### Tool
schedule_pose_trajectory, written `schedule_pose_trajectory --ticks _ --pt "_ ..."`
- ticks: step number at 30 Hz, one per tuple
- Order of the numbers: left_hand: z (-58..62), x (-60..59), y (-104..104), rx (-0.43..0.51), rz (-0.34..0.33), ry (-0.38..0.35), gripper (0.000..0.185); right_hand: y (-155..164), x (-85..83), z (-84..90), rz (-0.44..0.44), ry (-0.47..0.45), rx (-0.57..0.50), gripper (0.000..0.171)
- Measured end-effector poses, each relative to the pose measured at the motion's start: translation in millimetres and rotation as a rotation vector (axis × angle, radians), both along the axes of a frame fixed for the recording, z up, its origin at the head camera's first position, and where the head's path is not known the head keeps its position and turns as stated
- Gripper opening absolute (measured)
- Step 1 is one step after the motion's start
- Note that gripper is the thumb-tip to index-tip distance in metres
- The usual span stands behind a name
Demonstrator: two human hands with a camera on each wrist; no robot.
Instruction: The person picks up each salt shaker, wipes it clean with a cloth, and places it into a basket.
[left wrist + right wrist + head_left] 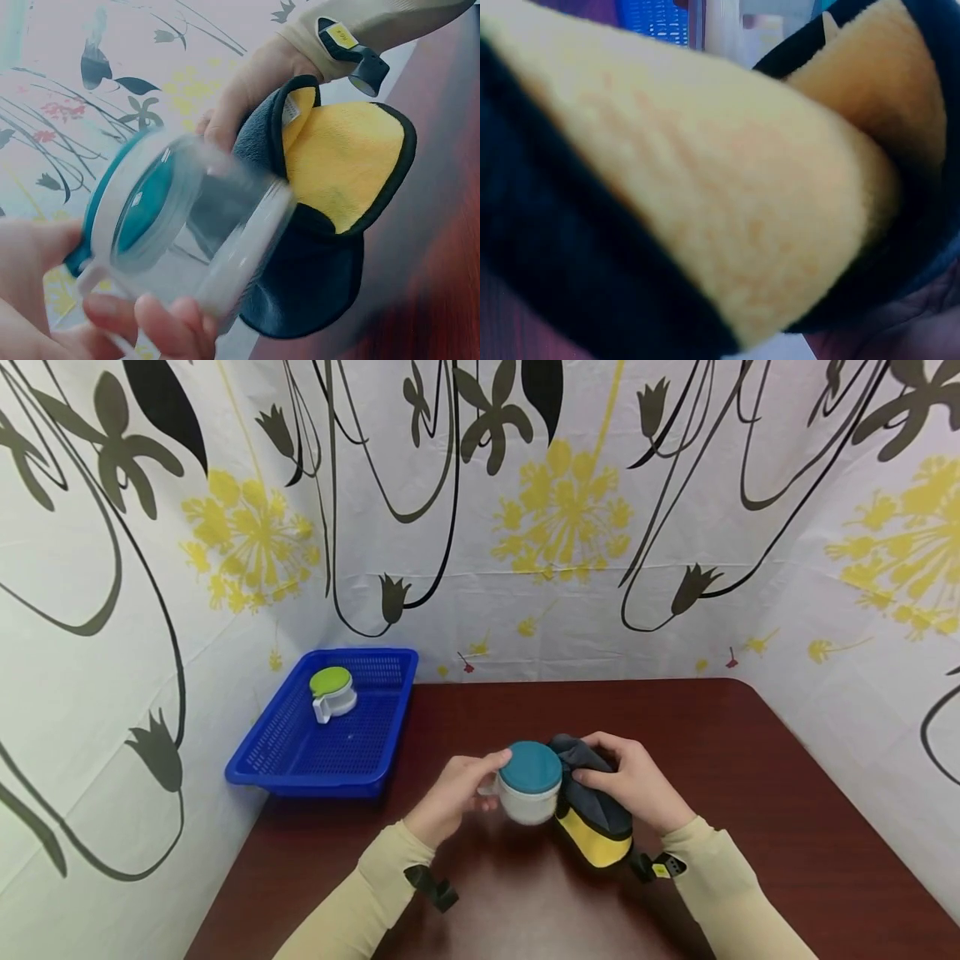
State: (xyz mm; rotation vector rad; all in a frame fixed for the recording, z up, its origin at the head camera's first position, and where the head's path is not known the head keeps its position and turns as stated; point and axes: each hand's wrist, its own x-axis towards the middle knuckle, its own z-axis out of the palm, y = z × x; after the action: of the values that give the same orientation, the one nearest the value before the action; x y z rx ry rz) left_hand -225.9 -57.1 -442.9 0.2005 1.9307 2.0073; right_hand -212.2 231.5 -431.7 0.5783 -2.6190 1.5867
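Head view shows the small white plastic cup with a teal lid (530, 783) held just above the dark red wooden surface (787, 827), near its front edge and between the two hands. The left hand (453, 793) curls its fingers round the cup's side handle, thumb up by the lid's rim. The right hand (637, 781) grips a folded yellow and dark grey microfibre cloth (592, 822) and presses it against the cup's right wall, so cloth and cup touch. Well apart, at the back left, a blue plastic mesh basket (288, 760) sits at the surface's edge and holds a second small white cup with a green lid (332, 691).

In the left wrist view the cup (202, 225) lies tilted with its lid turned to the side, fingertips (161, 326) under it, the cloth (337, 172) wrapped against its base. The right wrist view is filled by blurred cloth (727, 202), so that hand's fingers cannot be made out there.

The risks as I judge them: the left hand's hold is on a thin handle only, and a firm push from the cloth could twist the cup out of it, dropping it on the surface. With the cup tilted, a loosely seated lid could pop off under rubbing. Whether anything is inside cannot be told.
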Motion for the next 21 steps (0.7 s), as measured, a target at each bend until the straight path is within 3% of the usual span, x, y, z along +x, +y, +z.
schedule_pose_trajectory --ticks 6,13,21 --pt "-4.2 -1.0 4 0.032 0.116 0.010 0.048 -10 7.5 11.3 -0.042 0.016 0.020 0.028" --pt "-4.6 2.9 11 0.080 0.157 -0.006 0.055 -8 2.2 -3.0 -0.073 0.082 0.027 0.032" --pt "-5.9 2.7 17 0.127 0.198 -0.005 0.060 -21 5.2 4.2 -0.098 0.163 0.006 0.031"
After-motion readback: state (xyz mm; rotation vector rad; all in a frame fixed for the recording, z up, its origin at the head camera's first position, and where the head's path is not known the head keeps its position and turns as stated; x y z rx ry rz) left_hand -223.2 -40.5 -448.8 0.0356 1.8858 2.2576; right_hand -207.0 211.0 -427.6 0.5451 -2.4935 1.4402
